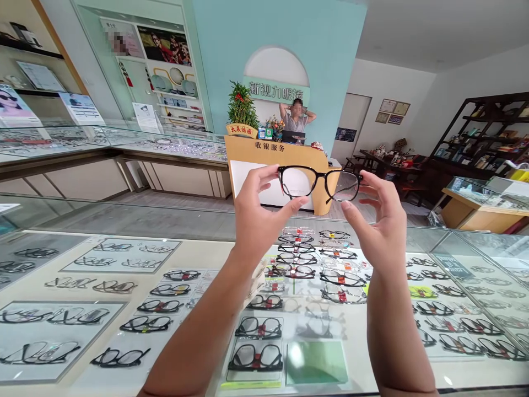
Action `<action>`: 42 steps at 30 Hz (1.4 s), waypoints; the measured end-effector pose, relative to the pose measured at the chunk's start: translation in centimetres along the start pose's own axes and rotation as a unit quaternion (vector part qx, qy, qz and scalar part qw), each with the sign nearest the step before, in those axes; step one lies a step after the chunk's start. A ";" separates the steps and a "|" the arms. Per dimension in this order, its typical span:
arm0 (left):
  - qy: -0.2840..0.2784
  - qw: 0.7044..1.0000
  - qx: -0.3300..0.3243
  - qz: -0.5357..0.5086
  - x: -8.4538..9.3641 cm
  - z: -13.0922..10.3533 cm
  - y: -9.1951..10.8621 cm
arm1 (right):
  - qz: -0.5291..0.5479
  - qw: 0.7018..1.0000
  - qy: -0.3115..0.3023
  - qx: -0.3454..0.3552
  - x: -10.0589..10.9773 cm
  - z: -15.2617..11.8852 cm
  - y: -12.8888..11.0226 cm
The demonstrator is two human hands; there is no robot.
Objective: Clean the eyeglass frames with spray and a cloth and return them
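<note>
Holding black glasses (pixel 321 175) aloft, fingers (pixel 264 172) above, thumbs (pixel 294 207) below.

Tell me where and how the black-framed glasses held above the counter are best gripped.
Probably best by the outer corners of the glasses, the left hand coming from the left and the right hand from the right. The frame is held broadside and roughly level, and those corners lie outside the large lenses, which a touch could smudge.
</note>
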State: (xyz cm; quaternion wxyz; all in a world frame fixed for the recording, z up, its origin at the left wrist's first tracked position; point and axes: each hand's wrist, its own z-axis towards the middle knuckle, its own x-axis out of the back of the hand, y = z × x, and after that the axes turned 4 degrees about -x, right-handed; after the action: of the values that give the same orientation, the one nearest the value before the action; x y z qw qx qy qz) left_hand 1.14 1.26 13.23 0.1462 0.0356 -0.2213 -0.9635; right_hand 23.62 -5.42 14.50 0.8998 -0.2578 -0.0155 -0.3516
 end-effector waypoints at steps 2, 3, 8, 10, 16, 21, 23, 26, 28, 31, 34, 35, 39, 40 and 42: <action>-0.006 1.000 -0.013 -0.019 -0.1 0.1 -0.5 | 0.003 1.000 0.009 0.021 -0.1 0.1 0.0; -0.007 0.999 -0.021 -0.027 -0.1 0.2 -0.7 | 0.003 0.999 0.014 0.033 -0.2 0.1 0.0; 0.010 0.997 -0.065 -0.038 -0.5 0.0 -1.2 | 0.006 0.997 0.037 0.062 -0.5 0.0 -0.4; 0.026 0.996 -0.076 -0.031 -0.5 -0.1 -1.1 | 0.032 0.997 0.049 0.054 -0.6 -0.1 -0.5; 0.021 0.998 -0.055 -0.022 -0.6 -0.8 -0.7 | 0.124 0.988 0.095 -0.011 -0.9 -0.1 -0.4; -0.027 1.000 -0.004 -0.009 -0.1 -3.0 -1.3 | 0.161 0.978 0.090 -0.098 -1.3 -1.5 1.2; -0.033 0.999 0.002 0.003 0.3 -4.6 -1.9 | 0.163 0.973 0.075 -0.147 -1.5 -2.8 2.3; -0.038 0.999 -0.015 0.032 1.1 -7.5 -3.0 | 0.165 0.957 0.039 -0.236 -1.9 -5.5 3.8; -0.047 0.997 -0.030 0.052 1.6 -9.4 -3.6 | 0.174 0.943 0.014 -0.282 -2.2 -7.2 4.5; -0.053 0.996 -0.032 0.071 1.9 -11.6 -4.5 | 0.198 0.928 -0.013 -0.316 -2.7 -9.1 5.0; -0.054 0.995 -0.023 0.080 2.0 -13.0 -5.1 | 0.220 0.913 -0.038 -0.342 -3.1 -10.2 5.4; -0.057 0.995 -0.022 0.082 1.9 -13.3 -5.2 | 0.228 0.908 -0.045 -0.349 -3.2 -10.4 5.6; -0.073 0.994 -0.028 0.079 2.0 -13.9 -5.6 | 0.255 0.890 -0.074 -0.371 -3.4 -11.0 6.7; -0.077 0.994 -0.027 0.074 2.1 -13.9 -5.7 | 0.265 0.884 -0.082 -0.376 -3.5 -11.0 7.0; -0.088 0.994 -0.012 0.068 2.1 -14.0 -5.7 | 0.290 0.869 -0.099 -0.389 -3.5 -11.2 7.5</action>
State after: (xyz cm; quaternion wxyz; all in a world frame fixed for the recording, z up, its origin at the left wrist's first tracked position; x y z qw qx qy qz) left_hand -0.57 -0.27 -1.87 0.1913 -0.0666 -0.2232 -0.9535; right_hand 24.06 -3.85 0.69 0.7819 -0.6133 0.1095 -0.0249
